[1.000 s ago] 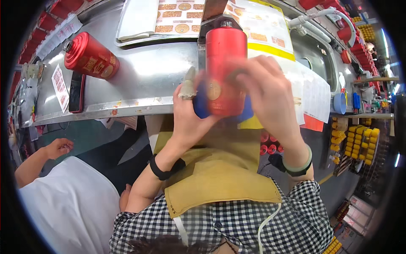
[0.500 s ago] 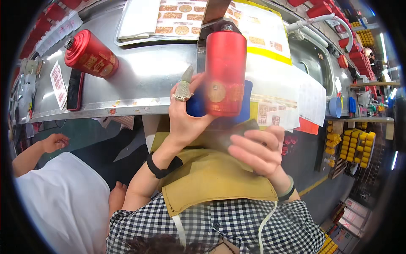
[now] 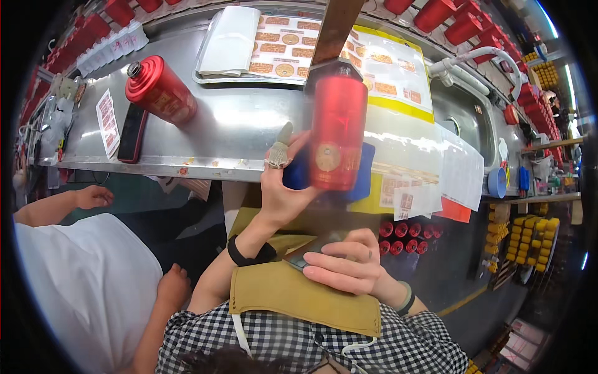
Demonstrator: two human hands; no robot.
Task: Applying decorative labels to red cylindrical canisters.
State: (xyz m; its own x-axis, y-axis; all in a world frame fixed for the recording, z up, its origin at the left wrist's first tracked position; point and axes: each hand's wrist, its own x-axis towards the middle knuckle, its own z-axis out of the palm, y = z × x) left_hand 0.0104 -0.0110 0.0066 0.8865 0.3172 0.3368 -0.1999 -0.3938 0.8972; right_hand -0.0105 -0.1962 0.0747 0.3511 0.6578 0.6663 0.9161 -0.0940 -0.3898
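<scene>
My left hand [image 3: 283, 196] is closed round the lower side of a red bottle [image 3: 339, 128], held above the bench's front edge. A round gold emblem faces me low on the bottle, and its neck points away. One finger of that hand wears a grey-green wrapped finger cover [image 3: 279, 153]. Close to my chest, my right hand [image 3: 349, 265] grips a dark, thin, flat scraper-like piece [image 3: 314, 249], partly hidden by the fingers. Behind the bottle shows a blue surface [image 3: 367, 171]. A second red bottle [image 3: 162, 90] stands on the steel bench at left.
Beside the standing bottle lie a dark phone [image 3: 131, 134] and a label strip [image 3: 107, 123]. A tray [image 3: 208, 78] holds label sheets [image 3: 283, 47]. At right are loose papers [image 3: 460, 159] and a sink [image 3: 464, 106]. A co-worker in a white shirt [image 3: 93, 274] sits at left.
My right hand has drawn back toward my chest with the flat piece, away from the bottle. In the picture the bottle, my left hand and the bench sit slightly lower.
</scene>
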